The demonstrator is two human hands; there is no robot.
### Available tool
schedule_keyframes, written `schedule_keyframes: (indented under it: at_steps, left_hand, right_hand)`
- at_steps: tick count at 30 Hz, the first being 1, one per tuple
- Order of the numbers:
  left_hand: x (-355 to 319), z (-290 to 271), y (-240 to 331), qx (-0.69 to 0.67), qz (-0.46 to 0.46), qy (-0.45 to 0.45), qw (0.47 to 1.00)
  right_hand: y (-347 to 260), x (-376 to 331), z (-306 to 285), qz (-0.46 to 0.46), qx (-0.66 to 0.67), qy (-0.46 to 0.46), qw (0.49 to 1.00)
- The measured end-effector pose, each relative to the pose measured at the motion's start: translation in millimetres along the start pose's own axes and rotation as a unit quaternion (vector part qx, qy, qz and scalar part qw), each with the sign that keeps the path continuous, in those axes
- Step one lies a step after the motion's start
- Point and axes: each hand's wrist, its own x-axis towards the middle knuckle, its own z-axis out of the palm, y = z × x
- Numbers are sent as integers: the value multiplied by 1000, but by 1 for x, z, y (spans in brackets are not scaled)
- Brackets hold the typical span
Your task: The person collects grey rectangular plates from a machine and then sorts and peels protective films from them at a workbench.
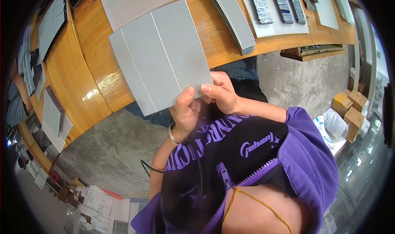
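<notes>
A flat grey board (pixel 152 57) with two pale lines running along its length is tilted over the wooden table's front edge. My left hand (pixel 185 110) has its fingers curled, thumb on top, at the board's near edge. Close beside it, my right hand (pixel 221 93) pinches the same board near its right corner, thumb on the upper face. The fingers beneath the board are partly hidden. Beyond the board lies a ribbed, pale sheet (pixel 135 5) on the table.
Right of the board, a stack of long grey strips (pixel 232 17) reaches the edge of the wooden table (pixel 92 65). Dark shiny bars (pixel 260 5) lie on a white ribbed sheet (pixel 290 29). Cardboard boxes (pixel 353 118) stand at right. Another person's arm (pixel 20 87) shows far left.
</notes>
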Motion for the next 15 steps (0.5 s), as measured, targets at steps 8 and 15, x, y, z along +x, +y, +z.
schedule_keyframes:
  at_steps: [8,15]
  left_hand:
    - [-1,-1,2,28,-16,-9,999]
    - [-2,2,4,22,-6,-5,1000]
  right_hand:
    - [1,0,-1,-4,0,-5,1000]
    - [1,0,0,0,0,-5,1000]
